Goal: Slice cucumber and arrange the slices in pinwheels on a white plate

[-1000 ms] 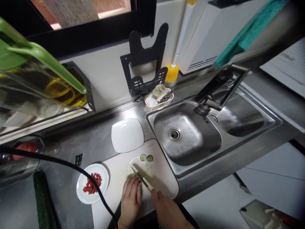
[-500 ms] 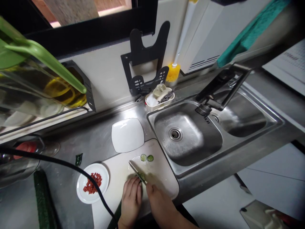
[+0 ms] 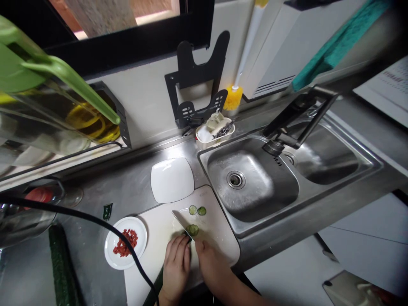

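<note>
My left hand [image 3: 177, 258] is closed over a dark green cucumber [image 3: 156, 285], its fingertips close beside the blade. The cucumber's lower part shows past the wrist; most of the rest is under the hand. My right hand [image 3: 212, 263] grips a knife [image 3: 181, 222], whose blade points up and left across the cutting board [image 3: 153, 229]; the handle is hidden in the fist. Thin cucumber slices [image 3: 192, 230] rest against the blade's right side. Two more slices, a pale one [image 3: 193, 210] and a greener one [image 3: 202, 211], lie flat higher on the board.
A white plate of chopped red pieces [image 3: 109, 250] stands left of the board, with a whole cucumber [image 3: 60, 263] farther left. Behind the board is a square white plate [image 3: 172, 180]. A double sink [image 3: 255, 208] lies to the right. A black cable [image 3: 79, 216] crosses the view's left.
The knife blade has tilted slightly, and the slices by it now show more fully on its right side. Both hands keep nearly the same place; the whole view has shifted slightly.
</note>
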Action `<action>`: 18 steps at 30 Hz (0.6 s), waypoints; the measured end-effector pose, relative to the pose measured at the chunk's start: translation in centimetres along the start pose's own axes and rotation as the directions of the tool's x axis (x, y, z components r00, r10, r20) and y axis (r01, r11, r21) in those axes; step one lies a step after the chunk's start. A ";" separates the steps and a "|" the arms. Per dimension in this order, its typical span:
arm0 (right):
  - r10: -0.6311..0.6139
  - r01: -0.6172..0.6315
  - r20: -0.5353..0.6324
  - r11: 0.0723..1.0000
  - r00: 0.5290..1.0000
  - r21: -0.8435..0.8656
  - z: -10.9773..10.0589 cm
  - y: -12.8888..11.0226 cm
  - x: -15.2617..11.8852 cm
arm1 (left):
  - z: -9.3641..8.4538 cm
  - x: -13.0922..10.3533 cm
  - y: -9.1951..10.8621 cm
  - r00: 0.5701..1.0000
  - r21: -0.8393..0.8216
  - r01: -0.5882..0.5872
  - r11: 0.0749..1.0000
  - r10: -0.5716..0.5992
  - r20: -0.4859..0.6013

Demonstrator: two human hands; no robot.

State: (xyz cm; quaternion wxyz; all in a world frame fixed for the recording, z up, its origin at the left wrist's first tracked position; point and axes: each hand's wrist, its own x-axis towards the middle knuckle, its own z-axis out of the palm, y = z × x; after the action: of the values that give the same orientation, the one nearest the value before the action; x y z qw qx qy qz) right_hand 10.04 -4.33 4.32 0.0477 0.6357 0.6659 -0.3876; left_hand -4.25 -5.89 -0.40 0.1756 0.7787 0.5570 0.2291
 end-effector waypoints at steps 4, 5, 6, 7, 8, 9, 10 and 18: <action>0.068 -0.056 0.076 0.987 0.995 -0.150 -1.0 1.0 -0.4 | -0.1 0.1 0.1 1.000 0.007 0.011 1.000 -0.011 -0.002; 0.094 -0.079 0.077 0.981 0.993 -0.176 -1.2 1.2 -0.7 | -0.1 0.1 0.1 1.000 0.007 0.013 1.000 -0.013 -0.002; 0.108 -0.091 0.077 0.977 0.991 -0.195 -1.3 1.3 -1.0 | -0.1 0.1 0.1 1.000 0.006 0.016 1.000 -0.016 -0.003; 0.109 -0.092 0.072 0.974 0.991 -0.208 -1.4 1.4 -1.4 | -0.1 0.1 0.1 1.000 0.004 0.018 1.000 -0.018 -0.003; 0.096 -0.080 0.066 0.974 0.993 -0.213 -1.5 1.4 -1.9 | -0.1 0.1 0.1 1.000 0.001 0.021 1.000 -0.021 -0.003; 0.072 -0.057 0.062 0.976 0.995 -0.210 -1.5 1.3 -2.5 | -0.1 0.1 0.1 1.000 -0.003 0.026 1.000 -0.026 -0.003; 0.048 -0.035 0.060 0.978 0.997 -0.204 -1.6 1.2 -3.1 | -0.2 0.1 0.2 1.000 -0.009 0.030 0.999 -0.030 -0.003; 0.027 0.000 0.138 0.982 0.990 -0.190 -1.4 1.6 -6.6 | -0.4 0.3 0.4 0.999 -0.026 0.035 0.999 -0.036 -0.025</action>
State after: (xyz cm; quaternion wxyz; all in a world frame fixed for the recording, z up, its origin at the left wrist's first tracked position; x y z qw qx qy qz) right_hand 13.31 -9.02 8.21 0.1572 0.6039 0.6904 -0.3659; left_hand -4.04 -5.74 0.20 0.1825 0.7634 0.5701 0.2428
